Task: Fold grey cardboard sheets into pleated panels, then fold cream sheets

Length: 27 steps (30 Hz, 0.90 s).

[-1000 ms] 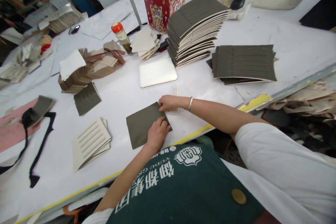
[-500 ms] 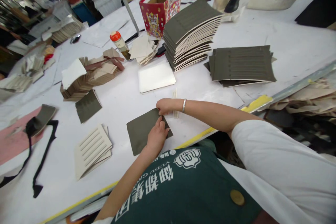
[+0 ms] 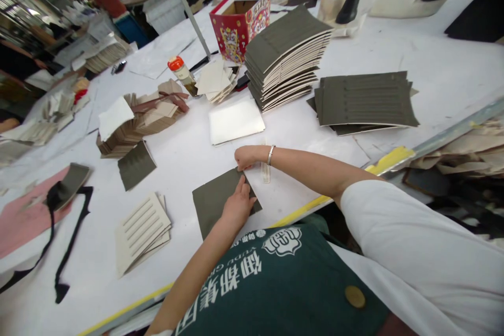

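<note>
Dark olive-grey, flat rectangular sheet (image 3: 214, 194) lies on the white surface (image 3: 179, 160). Left hand (image 3: 237, 206) rests on the sheet, fingers extended. Right hand (image 3: 249, 157), wearing a silver bracelet (image 3: 271, 155), is at the sheet's far corner, fingers curled; whether they grip the corner cannot be determined.

This white-topped worktable (image 3: 177, 163) bears an olive sheet (image 3: 211, 199), with an olive panel stack (image 3: 284, 37) at the sheet's one o'clock.
</note>
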Motion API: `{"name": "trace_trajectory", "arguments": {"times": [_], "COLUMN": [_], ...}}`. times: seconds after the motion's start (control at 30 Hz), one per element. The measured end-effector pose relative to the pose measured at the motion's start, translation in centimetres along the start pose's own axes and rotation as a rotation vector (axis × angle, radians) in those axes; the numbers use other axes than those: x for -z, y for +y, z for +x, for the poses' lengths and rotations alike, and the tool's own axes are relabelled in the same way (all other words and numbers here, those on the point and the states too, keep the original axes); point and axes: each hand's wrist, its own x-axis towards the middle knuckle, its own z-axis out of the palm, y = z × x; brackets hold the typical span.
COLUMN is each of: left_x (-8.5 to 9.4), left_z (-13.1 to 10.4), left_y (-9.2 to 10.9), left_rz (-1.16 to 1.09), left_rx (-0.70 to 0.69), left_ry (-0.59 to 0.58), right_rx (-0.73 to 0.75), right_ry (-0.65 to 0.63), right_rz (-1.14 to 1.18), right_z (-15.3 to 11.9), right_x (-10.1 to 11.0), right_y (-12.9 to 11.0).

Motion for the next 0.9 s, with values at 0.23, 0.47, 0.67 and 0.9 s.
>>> {"name": "trace_trajectory", "arguments": {"times": [0.23, 0.47, 0.67, 0.9], "left_x": [-0.9, -6.1, -7.1, -7.8], "left_z": [-1.6, -9.4, -9.7, -12.7], "left_y": [-2.1, -7.4, -6.4, -10.1], "left_rz": [-0.157, 0.146, 0.395, 0.251], "left_rx": [-0.145, -0.348, -0.351, -0.247], "left_ry": [0.245, 0.615, 0.463, 0.574], "right_rx": [-0.183, 0.271, 0.334, 0.29], "right_ry": [0.545, 0.614, 0.635, 0.669], "right_rz": [-0.141, -0.271, -0.433, -0.353], "right_z": [-3.3, -11.4, -10.5, -11.1], "right_x": [-2.2, -14.3, -16.6, -17.5], "right_y": [-1.4, -3.2, -5.7, -5.1]}}
